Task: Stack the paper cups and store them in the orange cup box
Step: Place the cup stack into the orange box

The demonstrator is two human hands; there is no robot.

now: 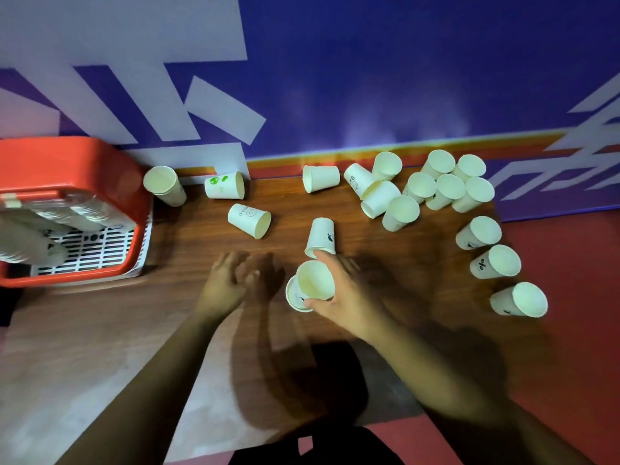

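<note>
Wood counter (288, 203) under a purple wall (402, 78), loose paper cups (446, 191) scattered beyond the right grip (335, 293)
Right grip curls round 2 nested cups (313, 281); left grip (231, 280), blurred, loose, holds nothing just left of it; orange cup box (77, 156) far left, cup stacks (84, 213) inside

This is looking like a branded indoor activity or display space rather than a home, though its exact kind is not showing. A wood-grain surface (285, 203) is standing pushed against a deep blue wall (402, 78) that is carrying big, angular white shapes (221, 112), like parts of oversized lettering or a logo. An orange and yellow stripe (335, 159) is running along the wall's lower edge, and a red floor (570, 330) is showing to the right. Many plain paper cups (446, 191) are lying scattered across the surface, and an orange box (67, 159) with a white slotted base is sitting at its left end.
</note>
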